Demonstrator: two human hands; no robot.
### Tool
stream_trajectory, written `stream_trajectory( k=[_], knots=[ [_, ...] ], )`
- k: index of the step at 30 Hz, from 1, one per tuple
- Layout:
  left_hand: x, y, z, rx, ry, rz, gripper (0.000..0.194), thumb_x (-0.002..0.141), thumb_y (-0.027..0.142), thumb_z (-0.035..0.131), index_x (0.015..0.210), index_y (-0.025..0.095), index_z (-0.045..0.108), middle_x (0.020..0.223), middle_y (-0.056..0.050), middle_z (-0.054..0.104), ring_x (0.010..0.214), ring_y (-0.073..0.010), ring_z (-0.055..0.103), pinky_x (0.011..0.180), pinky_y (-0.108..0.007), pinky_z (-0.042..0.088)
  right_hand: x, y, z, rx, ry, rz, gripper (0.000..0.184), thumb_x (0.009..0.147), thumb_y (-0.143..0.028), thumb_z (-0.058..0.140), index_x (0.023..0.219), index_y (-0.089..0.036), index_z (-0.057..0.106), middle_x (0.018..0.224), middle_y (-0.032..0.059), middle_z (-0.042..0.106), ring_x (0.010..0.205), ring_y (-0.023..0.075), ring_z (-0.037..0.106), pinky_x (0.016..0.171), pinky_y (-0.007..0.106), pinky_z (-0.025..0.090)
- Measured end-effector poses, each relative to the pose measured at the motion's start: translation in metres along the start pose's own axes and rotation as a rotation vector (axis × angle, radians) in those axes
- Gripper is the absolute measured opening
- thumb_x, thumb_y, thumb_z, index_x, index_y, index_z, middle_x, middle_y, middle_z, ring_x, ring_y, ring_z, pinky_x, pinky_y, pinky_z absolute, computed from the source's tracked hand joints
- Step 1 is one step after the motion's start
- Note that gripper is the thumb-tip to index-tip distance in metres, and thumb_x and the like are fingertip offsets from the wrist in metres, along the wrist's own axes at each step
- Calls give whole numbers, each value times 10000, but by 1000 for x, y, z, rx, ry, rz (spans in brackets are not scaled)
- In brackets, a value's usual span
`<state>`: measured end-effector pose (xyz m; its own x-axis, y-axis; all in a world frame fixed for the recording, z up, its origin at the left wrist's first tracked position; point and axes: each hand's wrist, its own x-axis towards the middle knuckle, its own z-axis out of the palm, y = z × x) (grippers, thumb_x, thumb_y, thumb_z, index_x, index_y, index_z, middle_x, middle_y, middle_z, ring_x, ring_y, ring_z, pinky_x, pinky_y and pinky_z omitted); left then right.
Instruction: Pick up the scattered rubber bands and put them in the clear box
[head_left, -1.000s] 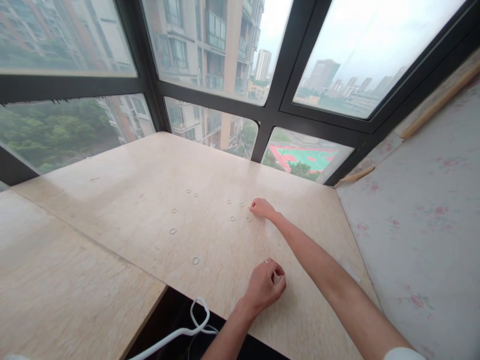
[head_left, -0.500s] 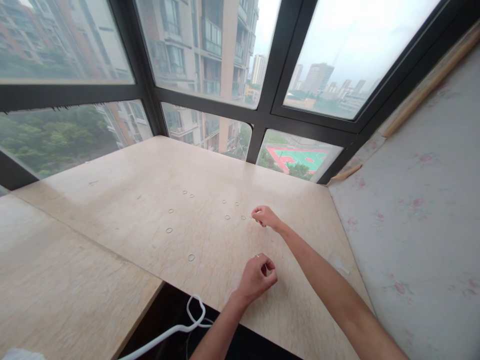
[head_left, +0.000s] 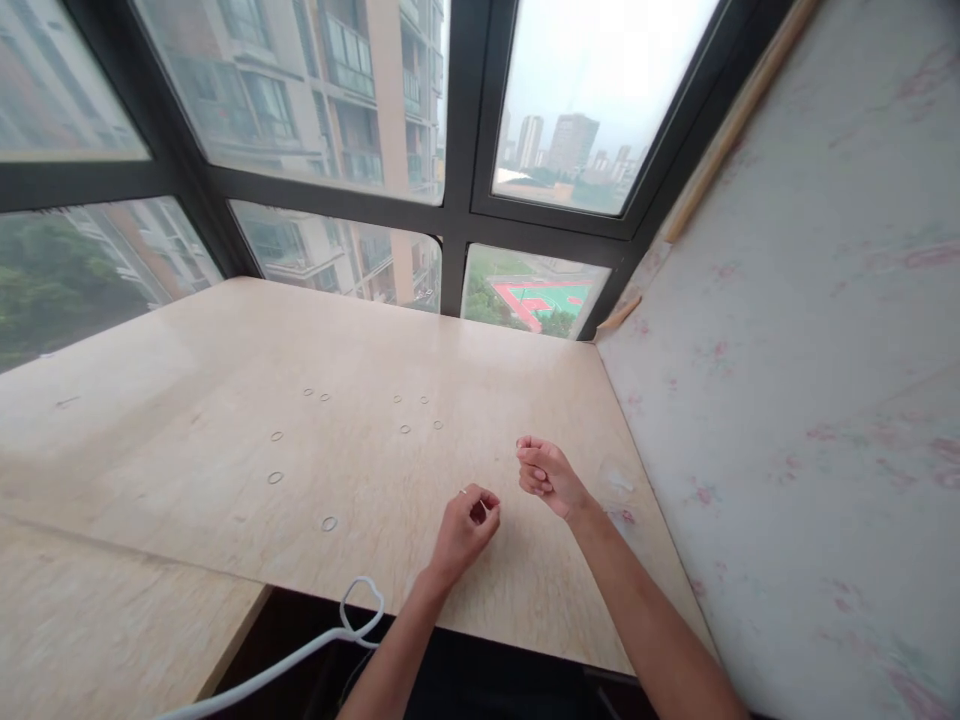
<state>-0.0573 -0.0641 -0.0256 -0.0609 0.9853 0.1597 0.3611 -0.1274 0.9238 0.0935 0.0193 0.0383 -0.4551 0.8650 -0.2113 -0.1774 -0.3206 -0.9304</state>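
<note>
pinching thin ring (head_left: 518,443), seemingly, in right hand (head_left: 549,476) between thumb and fingertip, holding other fingers folded; apparently hovering over tabletop (head_left: 352,450), well right of nine loose rings (head_left: 329,530). holding left hand (head_left: 460,530) nearby, forming loose loop of thumb and fingers; not making out whether gripping anything. probably best: gripping lightly by rim, avoiding squeezing ring out of shape, working low over tabletop, leaving ring in plain sight.

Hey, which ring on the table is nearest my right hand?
The rightmost ring in the cluster of four; all others on the table lie farther left of your right hand.
</note>
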Motion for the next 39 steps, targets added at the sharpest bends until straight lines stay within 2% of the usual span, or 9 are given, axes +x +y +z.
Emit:
stream_trajectory(
  k=[4,8,16,19,24,26,32,36,39],
  knots=[
    [-6,2,-3,-57,-6,-28,154,834,313,551,798,177,612,703,-4,598,599,-125,520,577,-238,414,-38,0,-5,57,84,-13,263,705,-355,704,773,-217,490,409,-153,318,315,19,168,339,170,154],
    [-13,4,-6,-65,-26,-27,199,861,343,534,778,177,606,700,-8,587,614,-135,525,577,-242,414,-65,6,-15,30,259,-33,288,676,-372,727,772,-208,511,391,-133,379,310,20,198,327,168,127],
    [-13,6,-6,25,-51,0,190,868,338,519,786,184,594,724,-13,602,630,-146,553,592,-255,431,-115,10,-77,-205,693,-80,312,663,-430,707,755,-199,518,414,-104,400,346,42,249,339,162,143],
    [-12,3,-4,53,-46,7,193,864,342,521,791,181,597,726,-15,607,625,-146,558,588,-258,430,-127,10,-95,-390,795,-52,284,690,-436,672,750,-201,523,428,-91,415,368,64,296,356,174,182],
    [-11,1,-3,91,-42,12,194,861,348,522,789,185,600,726,-16,617,620,-145,564,589,-259,434,-133,21,-100,-834,784,-49,208,767,-406,586,709,-211,544,405,-91,384,379,91,322,403,210,228],
    [-11,2,-2,102,-39,13,195,860,350,521,784,188,598,721,-16,618,619,-146,566,585,-259,437,-134,25,-100,-917,815,-62,212,774,-413,582,712,-211,564,402,-94,358,383,96,317,415,217,228],
    [-12,6,-3,108,-40,1,179,860,335,528,793,185,599,724,-19,619,644,-152,573,601,-261,442,-143,27,-98,-762,845,-129,328,800,-519,565,783,-193,595,448,-76,400,411,109,364,411,215,273],
    [-12,6,-4,70,-49,-28,182,853,336,543,794,179,613,738,-24,620,668,-154,578,614,-262,448,-148,40,-91,-738,737,-171,338,824,-526,546,788,-194,595,460,-80,370,411,108,370,405,210,298],
    [-5,0,-10,-43,-64,-106,208,838,365,564,828,167,629,728,-20,612,638,-142,578,602,-258,470,-153,59,-88,-826,594,-205,332,851,-507,528,803,-191,620,488,-58,431,440,120,439,434,211,364]
  ],
)
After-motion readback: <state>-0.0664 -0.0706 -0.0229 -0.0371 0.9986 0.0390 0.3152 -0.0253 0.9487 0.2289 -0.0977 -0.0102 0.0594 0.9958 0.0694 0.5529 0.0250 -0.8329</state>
